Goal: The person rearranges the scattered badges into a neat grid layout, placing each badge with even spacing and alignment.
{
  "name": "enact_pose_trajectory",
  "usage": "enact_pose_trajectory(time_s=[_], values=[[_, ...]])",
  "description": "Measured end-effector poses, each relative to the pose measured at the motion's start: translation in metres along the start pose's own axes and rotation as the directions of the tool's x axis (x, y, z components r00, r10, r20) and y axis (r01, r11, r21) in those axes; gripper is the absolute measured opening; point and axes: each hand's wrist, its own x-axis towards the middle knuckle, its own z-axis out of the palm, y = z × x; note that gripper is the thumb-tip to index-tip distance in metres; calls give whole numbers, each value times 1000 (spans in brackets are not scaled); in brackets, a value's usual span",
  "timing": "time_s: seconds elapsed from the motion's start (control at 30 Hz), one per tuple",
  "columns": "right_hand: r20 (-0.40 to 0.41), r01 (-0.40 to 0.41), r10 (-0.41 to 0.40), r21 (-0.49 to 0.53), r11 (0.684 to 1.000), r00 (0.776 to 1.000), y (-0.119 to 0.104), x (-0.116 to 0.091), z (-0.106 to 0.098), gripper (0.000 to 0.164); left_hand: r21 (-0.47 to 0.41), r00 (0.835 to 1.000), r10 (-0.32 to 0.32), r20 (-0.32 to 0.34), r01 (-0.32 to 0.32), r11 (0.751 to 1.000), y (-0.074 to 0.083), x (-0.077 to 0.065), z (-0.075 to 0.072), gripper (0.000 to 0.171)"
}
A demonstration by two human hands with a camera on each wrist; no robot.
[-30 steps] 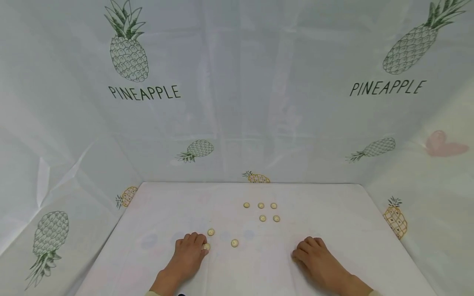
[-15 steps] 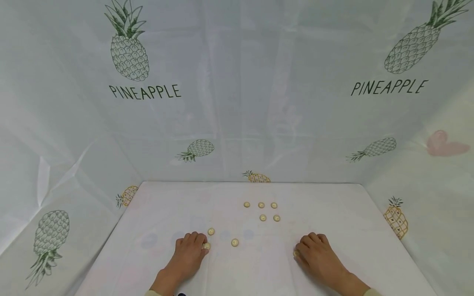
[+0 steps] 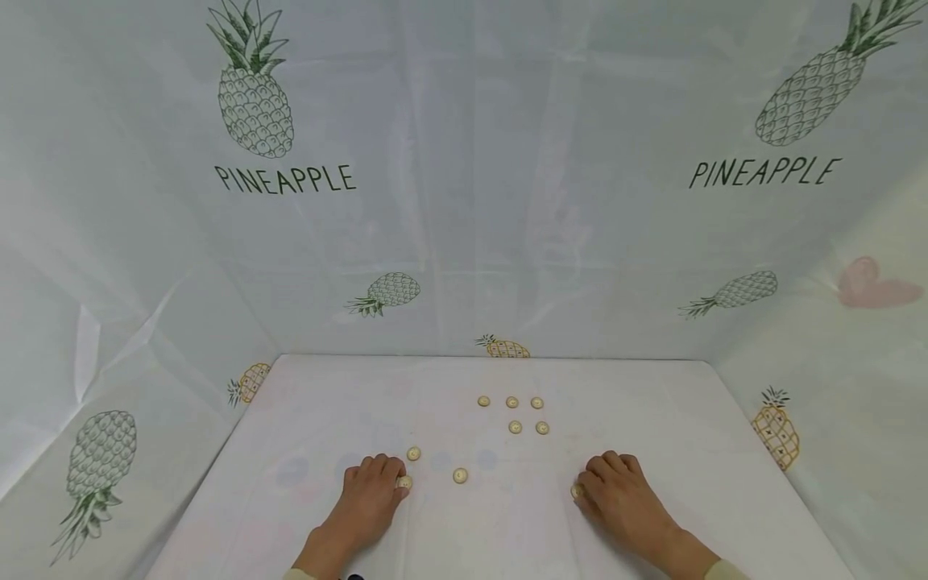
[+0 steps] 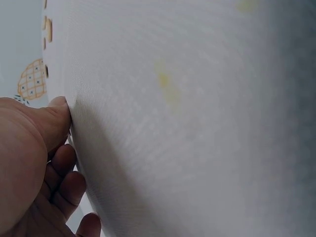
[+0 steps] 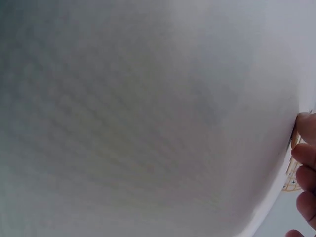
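Around three sides of the white desk [image 3: 493, 536] hangs pale cloth [image 3: 471, 201], printed with five green pineapples and three yellow ones. On the desk, my left hand [image 3: 371, 495] pinches one disc [image 3: 404, 483] and my right hand [image 3: 622, 501] pinches another disc [image 3: 576, 490]. Seven loose discs lie flat between and beyond my hands: five far discs [image 3: 515, 427], in rows of three and two, and two near discs [image 3: 460, 476] closer to my left hand.

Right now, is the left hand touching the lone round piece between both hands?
Apart: the head view shows white cloth between the left hand and the lone round piece.
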Motion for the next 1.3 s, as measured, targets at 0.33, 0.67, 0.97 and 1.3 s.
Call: enact_pose_trajectory(time_s=[0.33, 0.67, 0.97, 1.3], values=[[-26, 57, -57, 20, 998, 998, 8, 0, 2, 30, -4, 1000, -2, -7, 2, 1000, -2, 0, 2, 22], [-33, 80, -78, 66, 995, 996, 11, 8, 4, 26, 3, 1000, 12, -20, -11, 1000, -3, -2, 2, 23], [82, 28, -36, 90, 996, 996, 8, 20, 2, 24, 6, 1000, 1, -8, 0, 1000, -1, -2, -1, 22], [32, 150, -149, -40, 988, 988, 19, 30, 9, 25, 6, 1000, 0, -2, 0, 1000, -3, 0, 1, 22]])
